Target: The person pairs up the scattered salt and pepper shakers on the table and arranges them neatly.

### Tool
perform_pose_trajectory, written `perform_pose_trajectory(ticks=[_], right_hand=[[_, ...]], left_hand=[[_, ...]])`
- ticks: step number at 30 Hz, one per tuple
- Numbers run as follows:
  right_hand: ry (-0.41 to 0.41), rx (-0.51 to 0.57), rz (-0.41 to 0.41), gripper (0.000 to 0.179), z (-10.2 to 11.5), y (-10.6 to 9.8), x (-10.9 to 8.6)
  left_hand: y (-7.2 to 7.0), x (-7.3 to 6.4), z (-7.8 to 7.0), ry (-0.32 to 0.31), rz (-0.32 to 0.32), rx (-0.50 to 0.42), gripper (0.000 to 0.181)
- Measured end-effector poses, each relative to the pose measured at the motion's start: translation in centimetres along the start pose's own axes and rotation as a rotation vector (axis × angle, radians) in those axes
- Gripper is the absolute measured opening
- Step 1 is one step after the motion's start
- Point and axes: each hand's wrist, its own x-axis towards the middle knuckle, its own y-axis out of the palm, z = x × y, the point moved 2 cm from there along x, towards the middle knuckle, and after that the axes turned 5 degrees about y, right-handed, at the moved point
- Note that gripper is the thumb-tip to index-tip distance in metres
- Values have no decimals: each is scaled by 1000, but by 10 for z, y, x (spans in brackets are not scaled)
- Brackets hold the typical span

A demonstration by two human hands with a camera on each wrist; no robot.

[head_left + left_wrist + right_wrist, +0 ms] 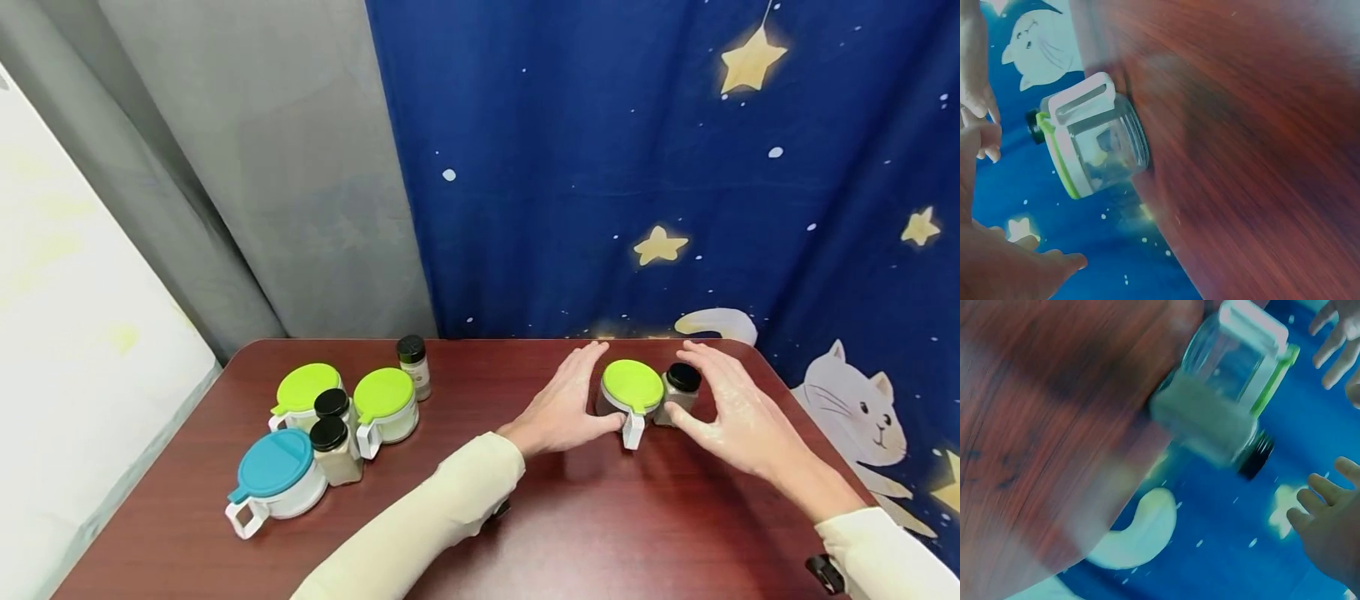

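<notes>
Toward the right end of the table stands a clear jar [632, 385] with a lime-green lid and white handle. Pressed close to its right side is a black-capped spice bottle [1207, 419] holding pale contents. My left hand [566, 408], fingers spread, is at the jar's left, its thumb near the handle. At the bottle's right, my right hand [742, 417] reaches with fingers extended and thumb apart. Neither hand grips anything. The left wrist view shows the jar [1100, 147] apart from my left hand [1013, 265]. In the right wrist view my right hand [1332, 512] is apart from the bottle.
On the table's left stand a blue-lidded jar [276, 463], two green-lidded jars, one [385, 393] beside black-capped bottles [337, 450], and a slim shaker [414, 367] near the back edge. A blue star-patterned curtain [525, 167] and a grey curtain [300, 167] hang behind the table [585, 533].
</notes>
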Motion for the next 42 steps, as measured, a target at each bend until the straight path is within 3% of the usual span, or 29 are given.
perform_pose_trajectory(ticks=[4,8,13,17,22,25,29,35,42], right_hand=[[-57,-2,-28,74,21,2,-3],[-120,41,-46,75,47,6,-2],[-206,124,8,71,82,21,-6],[-236,164,79,67,105,32,-13],[-282,170,150,67,129,49,-15],[-299,200,186,64,144,61,-9],[-299,231,246,58,167,79,1],[-333,258,306,55,195,104,14],[-358,291,371,54,233,129,37]], left_hand=[[-12,-14,-6,-20,-27,-62,94],[-23,-34,-13,6,-60,-75,91],[-40,-83,-22,49,-44,-51,88],[-50,-119,-30,28,-48,-95,86],[-60,-159,-30,6,-40,-115,83],[-75,-187,-26,3,6,-135,79],[-108,-228,-20,11,21,-141,71],[-159,-275,-1,85,-138,-148,72],[-209,-316,45,75,-241,-344,67]])
